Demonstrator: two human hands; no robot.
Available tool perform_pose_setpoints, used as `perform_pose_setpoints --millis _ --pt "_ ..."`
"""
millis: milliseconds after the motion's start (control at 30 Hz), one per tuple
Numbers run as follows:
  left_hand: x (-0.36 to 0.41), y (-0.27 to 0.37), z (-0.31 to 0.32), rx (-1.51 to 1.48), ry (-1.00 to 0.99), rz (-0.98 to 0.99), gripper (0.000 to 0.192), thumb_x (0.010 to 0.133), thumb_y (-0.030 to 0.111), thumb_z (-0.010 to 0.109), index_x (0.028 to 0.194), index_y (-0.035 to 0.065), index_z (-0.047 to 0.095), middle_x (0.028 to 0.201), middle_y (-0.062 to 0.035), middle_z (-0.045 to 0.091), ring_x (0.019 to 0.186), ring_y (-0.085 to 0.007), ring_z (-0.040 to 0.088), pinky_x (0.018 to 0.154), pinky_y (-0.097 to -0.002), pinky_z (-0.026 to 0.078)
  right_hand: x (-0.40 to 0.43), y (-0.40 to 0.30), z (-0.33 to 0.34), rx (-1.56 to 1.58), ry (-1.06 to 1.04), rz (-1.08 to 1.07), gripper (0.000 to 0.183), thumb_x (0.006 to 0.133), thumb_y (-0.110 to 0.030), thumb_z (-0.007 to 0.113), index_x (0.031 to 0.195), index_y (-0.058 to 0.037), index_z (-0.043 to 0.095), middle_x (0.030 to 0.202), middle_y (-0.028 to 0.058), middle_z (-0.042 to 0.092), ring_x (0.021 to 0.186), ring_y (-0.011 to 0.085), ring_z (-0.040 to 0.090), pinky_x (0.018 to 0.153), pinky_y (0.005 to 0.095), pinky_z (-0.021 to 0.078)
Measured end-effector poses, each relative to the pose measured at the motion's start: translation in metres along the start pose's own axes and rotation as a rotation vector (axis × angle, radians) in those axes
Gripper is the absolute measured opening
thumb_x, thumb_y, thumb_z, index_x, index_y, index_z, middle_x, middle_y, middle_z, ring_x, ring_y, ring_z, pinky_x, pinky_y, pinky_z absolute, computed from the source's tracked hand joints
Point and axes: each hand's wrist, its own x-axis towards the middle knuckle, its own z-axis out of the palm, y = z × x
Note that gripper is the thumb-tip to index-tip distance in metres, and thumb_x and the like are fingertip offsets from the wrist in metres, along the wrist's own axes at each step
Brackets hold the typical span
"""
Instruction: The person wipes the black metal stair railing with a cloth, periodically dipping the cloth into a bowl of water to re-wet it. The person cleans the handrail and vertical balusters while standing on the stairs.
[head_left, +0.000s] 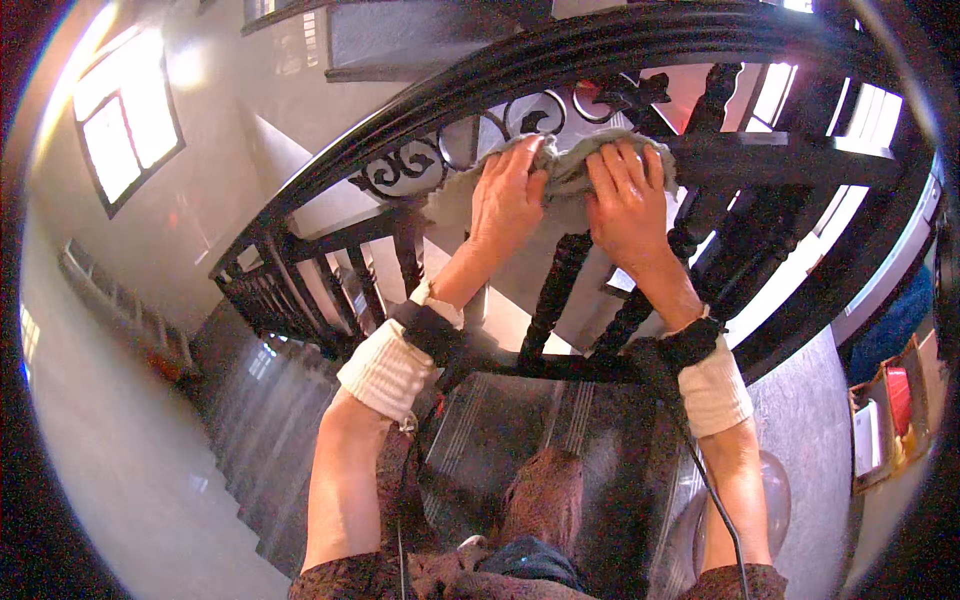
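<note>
My left hand (510, 191) and my right hand (626, 195) grip a grey-green cloth (611, 142) stretched between them. The cloth lies over a horizontal rail of a dark wooden stair balustrade, below its curved handrail (480, 60). To the left of the cloth, black scrollwork (401, 169) fills the space between the upper and lower rails. Dark turned balusters (559, 289) stand under my hands. Both wrists carry black bands over cream knitted cuffs. The fingers curl onto the cloth, and my thumbs are partly hidden.
Dark steps (480, 427) with pale lines lie below the balustrade. A clear rounded plastic container (772, 502) is beside my right forearm. At the far right is an open box (862, 480) holding a red item. Cables run along my arms. A window (127, 135) is at the upper left.
</note>
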Motion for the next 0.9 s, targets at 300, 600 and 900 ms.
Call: perform_pose_setpoints --millis 300,600,900 --pt "0.042 0.018 -0.003 0.172 -0.246 0.018 0.056 0.071 0.014 0.055 0.125 0.0114 0.036 0.098 -0.0271 0.057 0.081 -0.0446 0.056 0.074 -0.0511 0.045 0.002 0.001 0.001 0.077 0.048 -0.055 0.039 0.061 -0.013 0.061 0.097 -0.001 0.055 0.098 0.0136 0.054 0.102 0.0288 0.047 0.097 0.0522 0.0258" --pt "0.042 0.008 0.003 -0.162 -0.252 0.022 0.06 0.074 0.013 0.055 0.129 0.0121 0.03 0.093 -0.0232 0.06 0.084 -0.0431 0.058 0.077 -0.0515 0.044 -0.002 0.008 -0.002 -0.031 0.02 0.016 0.039 0.064 -0.014 0.059 0.101 -0.003 0.055 0.105 0.0151 0.053 0.109 0.0303 0.044 0.099 0.0528 0.0239" --pt "0.049 -0.001 0.015 -0.178 -0.214 -0.172 0.064 0.072 0.004 0.056 0.131 0.0133 0.032 0.095 -0.0167 0.06 0.084 -0.0289 0.06 0.076 -0.0386 0.046 0.003 0.017 0.007 0.128 0.063 -0.004 0.043 0.057 -0.007 0.061 0.1 -0.0031 0.055 0.107 0.0111 0.052 0.109 0.027 0.045 0.093 0.0463 0.0305"
